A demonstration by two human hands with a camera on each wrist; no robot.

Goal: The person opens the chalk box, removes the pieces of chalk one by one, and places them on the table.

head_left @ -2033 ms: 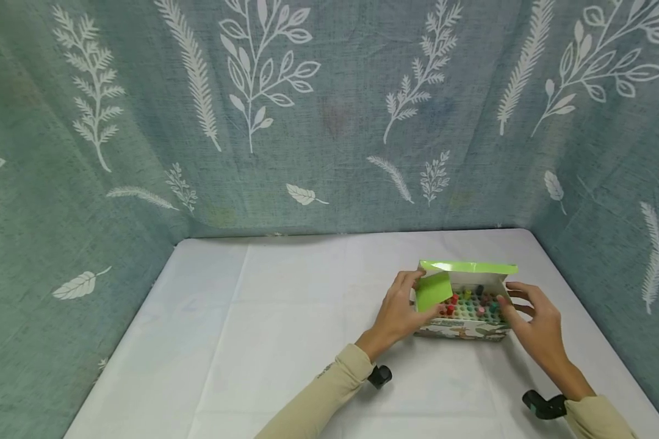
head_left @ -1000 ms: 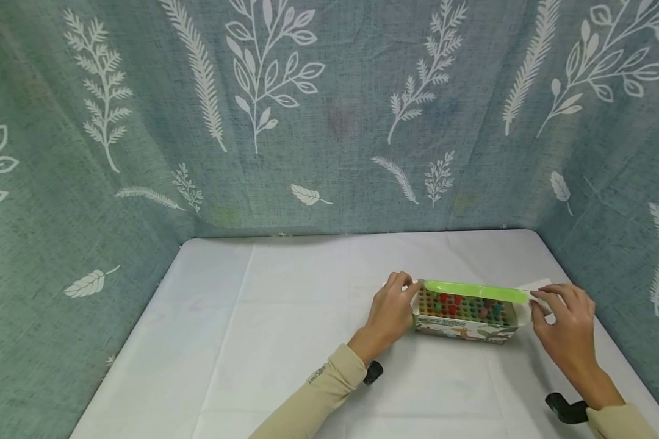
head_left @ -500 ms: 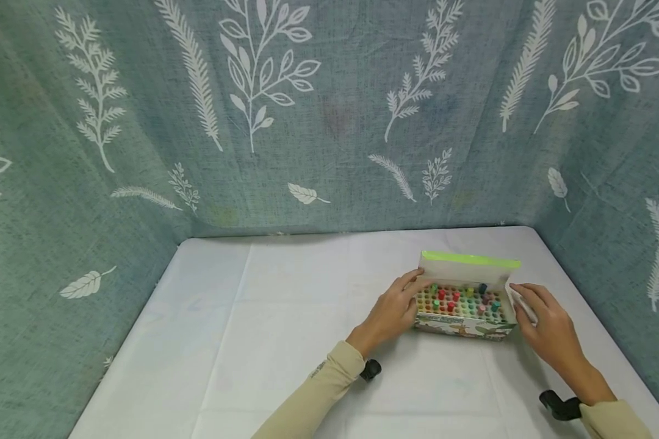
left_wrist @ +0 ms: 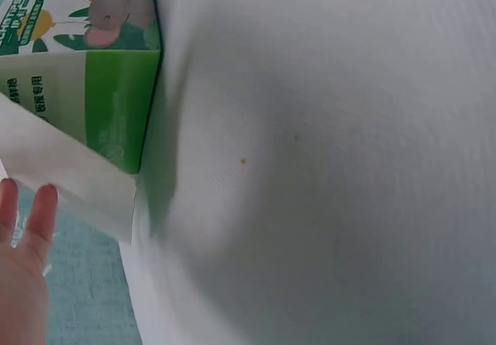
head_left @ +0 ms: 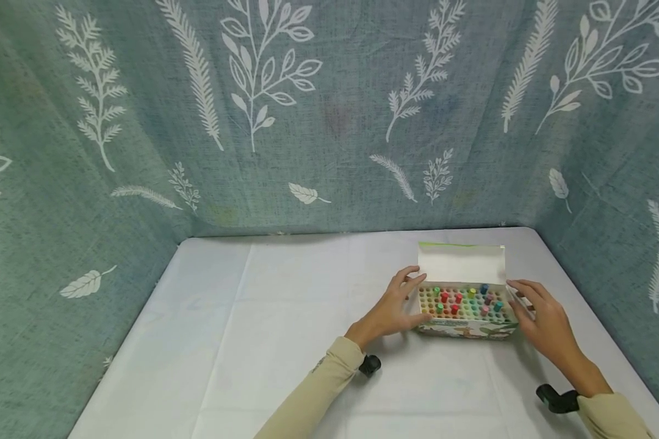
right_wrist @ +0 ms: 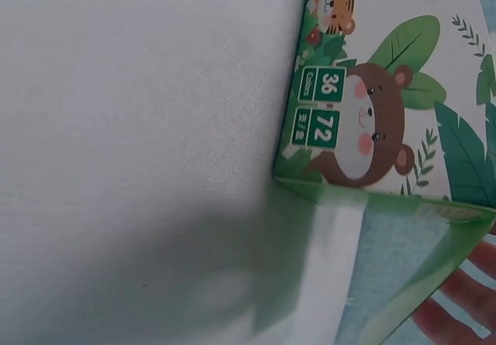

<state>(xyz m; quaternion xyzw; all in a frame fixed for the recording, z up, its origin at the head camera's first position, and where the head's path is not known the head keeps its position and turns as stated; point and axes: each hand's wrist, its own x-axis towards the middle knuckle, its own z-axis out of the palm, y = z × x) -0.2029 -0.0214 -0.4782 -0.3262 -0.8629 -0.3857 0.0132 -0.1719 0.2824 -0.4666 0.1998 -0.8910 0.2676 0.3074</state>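
A cardboard box of coloured chalks [head_left: 467, 330] stands on the table, its lid [head_left: 461, 263] raised at the back with the white inside showing. Several sticks, among them a red chalk [head_left: 454, 310], poke up from a holed insert. My left hand [head_left: 387, 312] is at the box's left end, thumb near the front corner and fingers spread; in the left wrist view two fingertips touch a white side flap [left_wrist: 70, 167]. At the right end, my right hand [head_left: 549, 323] has its fingers against the outward-folded green flap [right_wrist: 430, 275]. The right thumb's contact is unclear.
A white cloth [head_left: 285, 341] covers the table. Blue-green leaf-print curtains [head_left: 335, 122] close off the back and both sides. A black wrist camera [head_left: 370, 365] hangs under the left wrist, another black wrist camera [head_left: 557, 399] under the right.
The lid tipped forward over the chalks a second ago, then swung back until upright. The green left flap no longer covers the insert. My right hand went outward, then came back toward the box.
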